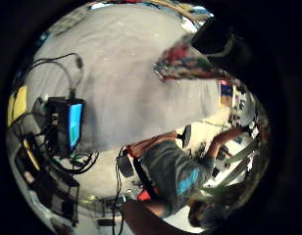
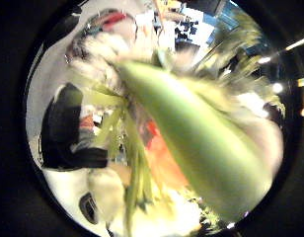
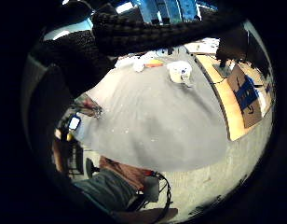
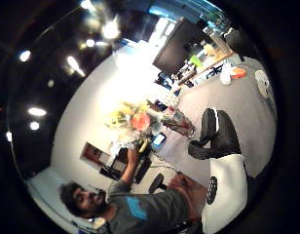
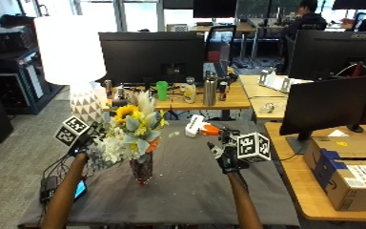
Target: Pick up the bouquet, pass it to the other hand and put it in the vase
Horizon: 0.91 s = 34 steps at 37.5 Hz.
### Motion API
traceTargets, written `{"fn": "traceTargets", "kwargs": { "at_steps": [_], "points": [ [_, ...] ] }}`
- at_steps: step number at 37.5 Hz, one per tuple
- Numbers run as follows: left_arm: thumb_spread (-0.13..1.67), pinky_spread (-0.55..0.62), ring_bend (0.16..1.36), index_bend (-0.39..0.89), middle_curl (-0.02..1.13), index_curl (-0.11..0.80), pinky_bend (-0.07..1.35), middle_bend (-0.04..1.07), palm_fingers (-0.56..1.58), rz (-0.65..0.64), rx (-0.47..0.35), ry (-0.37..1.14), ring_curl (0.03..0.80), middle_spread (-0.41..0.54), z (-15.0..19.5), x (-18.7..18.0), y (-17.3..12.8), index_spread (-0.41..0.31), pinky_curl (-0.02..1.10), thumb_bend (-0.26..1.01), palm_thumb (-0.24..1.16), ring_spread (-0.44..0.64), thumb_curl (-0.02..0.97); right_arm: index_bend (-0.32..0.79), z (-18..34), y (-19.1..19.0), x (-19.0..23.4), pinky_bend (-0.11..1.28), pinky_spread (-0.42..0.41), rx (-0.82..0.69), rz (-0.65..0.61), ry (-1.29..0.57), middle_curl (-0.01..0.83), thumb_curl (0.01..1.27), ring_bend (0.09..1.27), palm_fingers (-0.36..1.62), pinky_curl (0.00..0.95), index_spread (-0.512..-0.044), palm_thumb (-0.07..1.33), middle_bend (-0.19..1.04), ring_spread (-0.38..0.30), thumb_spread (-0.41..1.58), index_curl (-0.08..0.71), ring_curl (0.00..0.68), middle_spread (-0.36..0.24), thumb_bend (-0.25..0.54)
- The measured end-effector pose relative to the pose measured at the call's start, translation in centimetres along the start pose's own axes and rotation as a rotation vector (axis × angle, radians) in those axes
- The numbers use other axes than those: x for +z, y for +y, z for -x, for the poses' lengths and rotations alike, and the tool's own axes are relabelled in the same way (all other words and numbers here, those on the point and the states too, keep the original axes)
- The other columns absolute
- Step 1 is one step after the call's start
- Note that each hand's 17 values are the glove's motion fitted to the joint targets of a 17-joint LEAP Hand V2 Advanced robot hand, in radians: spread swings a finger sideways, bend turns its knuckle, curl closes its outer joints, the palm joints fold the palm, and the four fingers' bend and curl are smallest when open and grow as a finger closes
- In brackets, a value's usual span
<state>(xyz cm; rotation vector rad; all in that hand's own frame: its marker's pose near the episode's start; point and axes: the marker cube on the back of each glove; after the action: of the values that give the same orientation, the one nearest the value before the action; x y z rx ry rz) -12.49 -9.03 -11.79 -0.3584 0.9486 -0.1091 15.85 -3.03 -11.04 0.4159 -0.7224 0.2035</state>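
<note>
- Outside view: nearest the camera, two bare forearms reaching up over a dark grey table (image 5: 189, 191). Left hand (image 5: 81, 145) raised at the left side of the bouquet (image 5: 131, 131); fingers hidden behind blooms, so grip not readable from here. Right hand (image 5: 228, 155) held up well apart to the right, fingers relaxed, holding nothing.
- Same view: bouquet standing upright with stems down in the glass vase (image 5: 141, 169), which sits on the table near its left half. White lamp (image 5: 72, 52) behind; white-and-orange object (image 5: 198, 128) at the table's far edge.
- Left thumb-side palm view: thick green leaf or stem (image 2: 191, 148) filling the frame, more stems (image 2: 134, 168) and an orange bloom beside it. Very close to the palm, yet curled fingers not visible, so cannot tell whether grasping or merely touching.
- Left little-finger-side palm view: table cloth below, vase rim (image 1: 190, 61) at the edge.
- Right little-finger-side palm view: table from above, vase (image 3: 87, 106) small at its near edge.
- Right thumb-side palm view: bouquet (image 4: 133, 119) and vase seen from a distance; nothing in the palm.
- Judgement: final step, seating the bouquet. Next move likely calls for easing the left hand away without tipping the vase.
</note>
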Motion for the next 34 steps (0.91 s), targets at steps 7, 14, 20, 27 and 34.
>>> {"fn": "traceTargets", "kwargs": {
  "at_steps": [7,14,20,27,34],
  "points": [
    [1.34,0.32,0.72,0.27,0.41,0.251,0.47,0.26,0.41,-0.356,0.055,0.239,0.33,0.13,-0.2,-4.1,1.9,-0.026,0.36,0.19,0.51,0.13,0.254,0.17,0.7,-0.2,0.5,0.5,0.353,-0.018,0.003,0.008,0.342,0.58,0.23,0.6,0.363,-0.254,0.97,0.16,0.167,1.08,0.401,0.332,0.032,-0.016],
    [1.4,0.31,0.68,0.18,0.41,0.275,0.43,0.22,0.41,-0.446,0.234,0.389,0.328,0.109,0.5,-5.5,2.6,-0.029,0.35,0.15,0.44,0.12,0.238,0.17,1.0,-0.2,0.9,0.49,0.359,-0.011,0.017,-0.003,0.337,0.57,0.22,0.59,0.361,-0.253,0.97,0.16,0.168,1.08,0.402,0.333,0.033,-0.015],
    [1.4,0.32,0.65,0.15,0.4,0.286,0.39,0.2,0.42,-0.465,0.298,0.389,0.322,0.104,-0.1,-5.8,4.4,-0.03,0.35,0.11,0.41,0.13,0.237,0.17,1.1,0.3,0.8,0.48,0.36,-0.013,0.029,0.007,0.334,0.57,0.21,0.59,0.361,-0.248,0.97,0.16,0.171,1.08,0.401,0.334,0.033,-0.015],
    [1.37,0.33,0.65,0.1,0.4,0.275,0.38,0.2,0.41,-0.532,0.371,0.388,0.322,0.097,-0.7,-6.7,8.0,-0.009,0.35,0.07,0.37,0.13,0.239,0.19,-0.3,0.1,0.8,0.47,0.36,-0.002,0.015,-0.003,0.324,0.57,0.2,0.59,0.362,-0.251,0.95,0.15,0.176,1.08,0.411,0.332,0.04,-0.022],
    [1.35,0.34,0.63,0.11,0.41,0.267,0.36,0.21,0.42,-0.64,0.434,0.395,0.319,0.069,-0.9,-6.5,10.5,-0.01,0.35,0.04,0.37,0.13,0.25,0.18,-0.1,0.7,1.9,0.47,0.36,-0.011,0.045,-0.005,0.317,0.57,0.19,0.59,0.365,-0.249,0.94,0.15,0.178,1.08,0.417,0.329,0.043,-0.017]
  ]
}}
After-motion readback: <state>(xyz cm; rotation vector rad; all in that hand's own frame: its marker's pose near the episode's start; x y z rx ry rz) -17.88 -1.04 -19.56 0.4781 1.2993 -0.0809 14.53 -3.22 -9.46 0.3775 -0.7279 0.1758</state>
